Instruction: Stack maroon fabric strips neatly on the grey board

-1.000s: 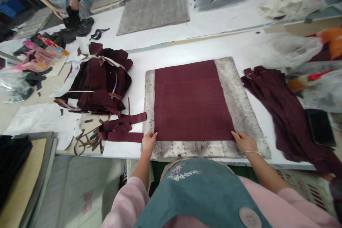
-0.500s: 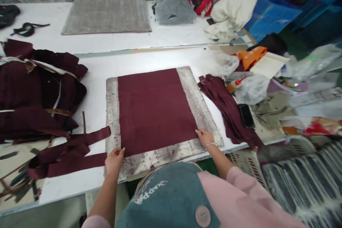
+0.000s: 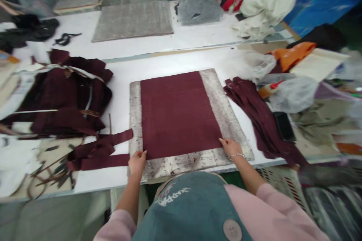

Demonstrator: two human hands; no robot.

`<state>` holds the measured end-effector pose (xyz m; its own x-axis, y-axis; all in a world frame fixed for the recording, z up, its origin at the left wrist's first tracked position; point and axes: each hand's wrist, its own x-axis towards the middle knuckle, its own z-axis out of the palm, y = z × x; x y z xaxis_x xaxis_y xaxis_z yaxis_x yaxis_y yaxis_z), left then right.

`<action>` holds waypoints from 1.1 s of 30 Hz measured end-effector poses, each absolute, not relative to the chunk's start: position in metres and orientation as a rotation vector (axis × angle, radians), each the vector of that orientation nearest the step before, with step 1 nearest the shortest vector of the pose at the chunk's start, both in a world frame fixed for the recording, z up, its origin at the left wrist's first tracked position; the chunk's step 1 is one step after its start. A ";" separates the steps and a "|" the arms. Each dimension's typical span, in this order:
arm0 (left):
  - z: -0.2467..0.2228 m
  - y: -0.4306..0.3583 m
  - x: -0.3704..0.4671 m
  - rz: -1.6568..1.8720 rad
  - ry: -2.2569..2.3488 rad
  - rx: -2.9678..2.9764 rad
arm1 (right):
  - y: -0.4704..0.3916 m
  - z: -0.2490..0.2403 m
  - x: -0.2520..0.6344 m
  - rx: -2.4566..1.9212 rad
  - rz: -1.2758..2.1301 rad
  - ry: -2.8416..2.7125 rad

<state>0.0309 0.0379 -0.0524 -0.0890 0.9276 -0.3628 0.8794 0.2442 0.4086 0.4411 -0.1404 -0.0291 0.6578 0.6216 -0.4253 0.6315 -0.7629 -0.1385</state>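
A flat maroon sheet (image 3: 178, 113) lies on a stained pale board (image 3: 169, 166) on the white table. My left hand (image 3: 137, 162) pinches the sheet's near left corner between thumb and finger. At the near right corner, my right hand (image 3: 230, 147), with a bracelet at the wrist, pinches the sheet's edge. Just left of the board, maroon strips (image 3: 104, 162) lie in loose folds close to my left hand. Long maroon strips (image 3: 251, 116) are bunched to the right of the board.
A tied maroon bundle (image 3: 68, 98) sits on the left. Grey boards (image 3: 135, 20) lie on the far table (image 3: 195, 37). On the right are a black phone (image 3: 284, 126), plastic bags (image 3: 296, 92) and an orange cloth (image 3: 296, 54). A white basket (image 3: 283, 184) stands below the table edge.
The head view has shifted left, so the table and its things appear farther right. Both hands remain at the sheet's near corners.
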 end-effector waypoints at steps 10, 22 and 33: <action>-0.063 0.035 0.030 0.200 2.034 1.617 | -0.144 -0.064 0.467 2.778 -0.757 1.152; -0.067 0.031 0.032 0.195 2.041 1.721 | -0.142 -0.065 0.468 2.746 -0.747 1.155; -0.053 0.030 0.039 0.096 2.047 1.773 | -0.130 -0.035 0.453 2.681 -0.714 1.115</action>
<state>0.0386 0.0295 -0.0532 -0.0913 0.9580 -0.2718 0.9283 0.1807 0.3251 0.4533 -0.1296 -0.0347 0.6101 0.6289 -0.4820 0.7008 -0.7122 -0.0422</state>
